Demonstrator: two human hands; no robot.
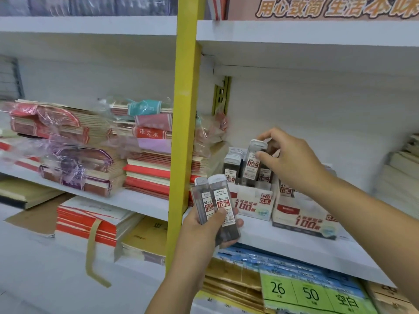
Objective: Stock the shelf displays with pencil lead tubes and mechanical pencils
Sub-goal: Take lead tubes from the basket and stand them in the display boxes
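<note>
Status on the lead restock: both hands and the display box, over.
Left hand grips two lead tubes. Right hand pinches a third tube, lower end at the display box opening. Nothing seen blocking it.

right display box (301,219) print blurred, banner (328,7) cut off above.

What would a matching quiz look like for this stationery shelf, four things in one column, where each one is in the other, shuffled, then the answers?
Things
1. Single clear plastic lead tube with a white cap
2. Pair of clear plastic lead tubes with red labels
3. White cardboard display box marked HB 0.5
4. Green paper price card reading 26 and 50

Places
A. Standing on the white shelf board
B. Gripped in the left hand
C. Below the shelf board, at the bottom of the view
D. Pinched by the right hand

Pairs: 1-D, 2-B, 3-A, 4-C.
</note>
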